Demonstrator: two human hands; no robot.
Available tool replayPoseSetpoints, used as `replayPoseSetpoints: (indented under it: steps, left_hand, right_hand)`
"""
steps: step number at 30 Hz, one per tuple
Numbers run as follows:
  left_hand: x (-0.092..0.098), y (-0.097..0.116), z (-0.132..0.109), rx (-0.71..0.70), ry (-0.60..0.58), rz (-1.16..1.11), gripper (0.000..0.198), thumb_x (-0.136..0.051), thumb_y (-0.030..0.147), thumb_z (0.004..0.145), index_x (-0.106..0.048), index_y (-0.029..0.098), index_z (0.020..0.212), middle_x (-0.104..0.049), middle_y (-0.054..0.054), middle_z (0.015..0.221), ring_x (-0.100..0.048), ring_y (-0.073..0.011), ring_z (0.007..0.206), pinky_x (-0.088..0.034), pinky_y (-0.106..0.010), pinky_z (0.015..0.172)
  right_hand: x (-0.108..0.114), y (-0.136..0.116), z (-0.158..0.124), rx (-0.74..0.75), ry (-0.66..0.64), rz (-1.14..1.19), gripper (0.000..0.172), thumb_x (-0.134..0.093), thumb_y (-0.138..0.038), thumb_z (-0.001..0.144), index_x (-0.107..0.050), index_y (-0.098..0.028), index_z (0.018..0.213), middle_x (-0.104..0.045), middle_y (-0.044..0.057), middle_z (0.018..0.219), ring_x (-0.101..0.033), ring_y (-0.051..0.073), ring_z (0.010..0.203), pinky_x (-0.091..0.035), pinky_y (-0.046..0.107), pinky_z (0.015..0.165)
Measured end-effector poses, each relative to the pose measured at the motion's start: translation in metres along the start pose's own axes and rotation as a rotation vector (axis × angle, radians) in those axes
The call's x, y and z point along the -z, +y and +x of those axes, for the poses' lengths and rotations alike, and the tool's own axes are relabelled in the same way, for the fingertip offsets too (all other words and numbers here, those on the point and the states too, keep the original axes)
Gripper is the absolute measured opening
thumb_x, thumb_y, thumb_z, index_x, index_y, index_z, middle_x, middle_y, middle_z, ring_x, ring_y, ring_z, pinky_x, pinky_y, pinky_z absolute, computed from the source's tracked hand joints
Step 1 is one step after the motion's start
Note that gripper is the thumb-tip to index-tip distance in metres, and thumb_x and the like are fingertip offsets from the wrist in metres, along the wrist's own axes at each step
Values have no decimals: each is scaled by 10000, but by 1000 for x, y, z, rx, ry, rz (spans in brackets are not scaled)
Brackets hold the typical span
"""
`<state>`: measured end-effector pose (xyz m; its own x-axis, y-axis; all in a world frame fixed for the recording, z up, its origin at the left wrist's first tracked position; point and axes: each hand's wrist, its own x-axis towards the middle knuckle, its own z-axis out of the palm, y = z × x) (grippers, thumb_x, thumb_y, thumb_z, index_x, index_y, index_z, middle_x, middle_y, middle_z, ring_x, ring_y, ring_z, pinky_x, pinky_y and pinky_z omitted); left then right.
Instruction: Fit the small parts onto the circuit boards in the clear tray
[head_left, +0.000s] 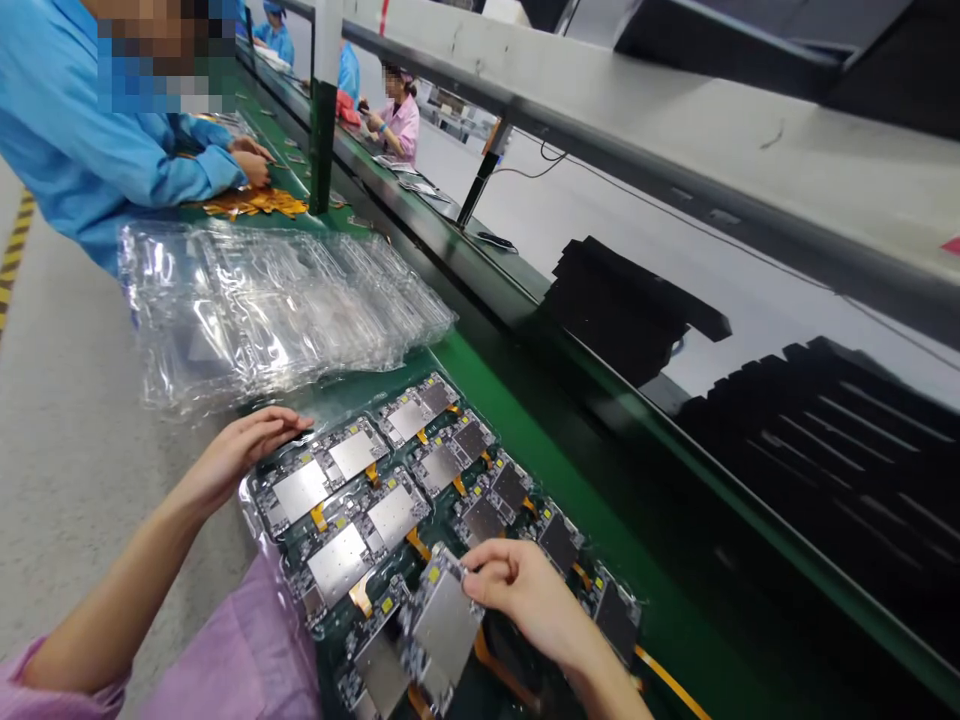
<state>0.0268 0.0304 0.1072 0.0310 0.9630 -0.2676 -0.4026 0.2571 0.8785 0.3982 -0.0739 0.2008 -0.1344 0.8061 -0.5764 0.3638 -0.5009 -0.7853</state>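
Note:
Between the thumb and fingers of my right hand [517, 590] is a circuit board [448, 625] with a silver shield, lifted and tilted over the tray. An orange flex cable [502, 670] shows beside it, partly behind my hand. My left hand [251, 445] rests at the upper left edge of the clear plastic tray [262, 535], its fingers stretched out together. Rows of similar circuit boards [349, 455] with silver shields and short orange flex cables lie in the tray's pockets. My right wrist hides part of the lower right boards.
Beyond the tray lies a stack of clear plastic trays [300, 310] on the green bench. A co-worker in a blue coat [135, 150] handles things near orange flex cables [259, 204]. Right of the conveyor [555, 460] stand black racks [840, 430]; a shelf beam [675, 120] runs overhead.

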Motion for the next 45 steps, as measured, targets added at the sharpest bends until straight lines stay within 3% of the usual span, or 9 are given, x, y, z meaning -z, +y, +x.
replayPoseSetpoints:
  steps: [7,11,14,17,20,24,27,31,45]
  left_hand:
    - [-3,1,-1,-23,15,13,361,-811,417,705,-710,155,934,-741,-130,1109,-648,-261,1181,-541,-210,962]
    - [-1,-1,0,-30,16,25,356,-806,410,716,-711,158,948,-739,-130,1115,-653,-259,1173,-542,-209,961]
    - [2,-4,1,-36,1,33,337,-792,401,739,-710,163,963,-735,-125,1128,-641,-258,1194,-535,-217,978]
    - [4,-5,3,-41,-2,41,330,-787,401,747,-708,167,965,-733,-121,1129,-637,-259,1201,-527,-234,1000]
    - [4,-5,3,-51,12,56,347,-793,410,736,-708,164,965,-733,-126,1124,-643,-266,1189,-533,-250,997]
    - [4,-6,6,-28,6,75,369,-806,417,724,-706,164,974,-736,-130,1117,-645,-249,1186,-526,-226,992]
    - [5,-7,9,-38,4,83,389,-817,431,712,-710,161,970,-735,-134,1114,-654,-243,1168,-524,-223,991]
    - [5,-8,10,-54,-18,133,371,-827,447,708,-717,155,909,-735,-130,1110,-663,-231,1147,-514,-223,1003]
    - [1,-7,15,-54,34,118,292,-779,314,741,-673,112,924,-738,-158,1060,-719,-228,1010,-565,-253,924]
  right_hand:
    - [8,28,18,63,250,-59,501,-805,-566,600,-699,-161,876,-662,35,663,-608,207,639,-444,307,672]
    - [-6,26,5,87,392,-448,257,-678,-421,789,-736,-217,935,-690,27,721,-645,247,726,-448,333,692]
    - [-15,17,-6,247,549,-793,153,-619,-310,895,-734,-247,973,-697,29,802,-636,271,821,-434,381,768]
    - [-22,11,-13,497,596,-930,165,-535,-231,968,-698,-223,941,-687,44,902,-609,262,864,-414,410,825]
    - [-25,12,-16,612,471,-925,181,-503,-187,992,-679,-229,987,-672,34,1000,-593,243,924,-416,406,865]
    - [-18,13,-22,609,320,-852,175,-571,-158,946,-703,-256,1007,-665,17,1075,-590,243,1015,-427,401,925]
    - [-4,4,-38,697,389,-701,182,-544,-185,972,-700,-252,1037,-655,25,1121,-603,225,1032,-452,354,918]
    - [14,-17,-68,886,543,-462,131,-557,-230,1002,-685,-254,989,-667,17,979,-630,190,901,-479,270,804]
    - [60,-28,-158,1148,797,-488,160,-466,-140,955,-534,-237,847,-548,20,779,-539,180,657,-413,292,594]
